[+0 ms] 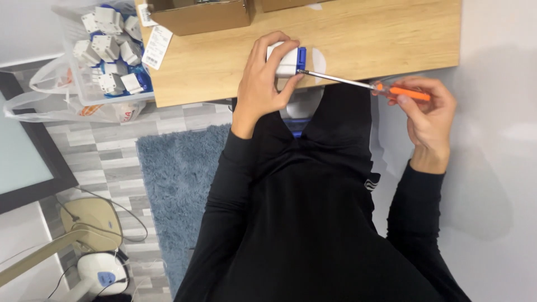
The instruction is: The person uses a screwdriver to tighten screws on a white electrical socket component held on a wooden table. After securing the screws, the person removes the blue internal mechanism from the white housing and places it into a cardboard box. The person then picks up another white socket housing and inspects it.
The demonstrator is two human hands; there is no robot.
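1. A small boxy part [287, 60] of smooth white plastic with a blue end face sits at the near edge of a light wooden table [358, 39], upper centre of the frame.
2. The left hand [263, 78] wraps over the part from the left: fingers curled close together across its top, thumb pressed against the lower side, so the part is clamped between them.
3. A screwdriver [369, 85] lies nearly level across the upper right of the frame. Its thin shaft is shiny metal, its handle glossy orange plastic. The tip touches the part's blue end.
4. The right hand [428, 114], at the right of the frame, holds the orange handle: fingers folded around it from behind, thumb along the near side, closed tight on the handle.
5. The person wears matte black long sleeves and dark trousers, which fill the lower centre.
6. At the upper left, a clear plastic bin [78, 89] at the table's left end holds a heap of like white and blue parts [109, 50].
7. A brown cardboard box [201, 15] stands on the table at the top edge, with white paper labels [156, 47] hanging beside it.
8. Below the table lies a shaggy grey-blue rug [173, 179] on pale wood-grain flooring [100, 156].
9. A crumpled thin plastic bag [45, 95] slumps at the left edge, under the bin.
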